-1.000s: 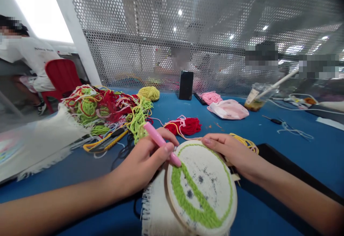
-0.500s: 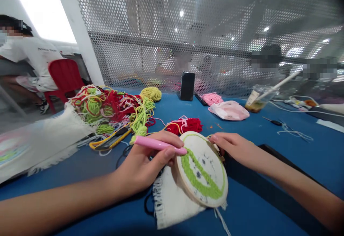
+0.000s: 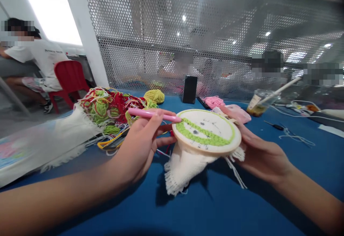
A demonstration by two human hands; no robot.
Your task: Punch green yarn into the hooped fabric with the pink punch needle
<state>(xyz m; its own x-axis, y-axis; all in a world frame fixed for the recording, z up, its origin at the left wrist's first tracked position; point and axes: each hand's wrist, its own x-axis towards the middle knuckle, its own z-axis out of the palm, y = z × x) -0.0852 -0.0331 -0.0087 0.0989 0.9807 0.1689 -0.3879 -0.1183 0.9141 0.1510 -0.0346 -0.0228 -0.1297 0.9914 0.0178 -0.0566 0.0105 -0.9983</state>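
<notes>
Your hoop has risen and tipped flatter since the earlier frame, with your right hand moved lower along its edge.
It sits above the worktop, between your hands: your left hand is closed around the pink pen-like tool, its tip at the green stitching; your right is partly open, fingers around the hoop's right edge. The cup has a label too small to read; lettering on the seated person's shirt is blurred. Your left hand partly blocks the yellow cutter beside the yarn heap; your right overlaps the plastic bag. A phone stands behind.
</notes>
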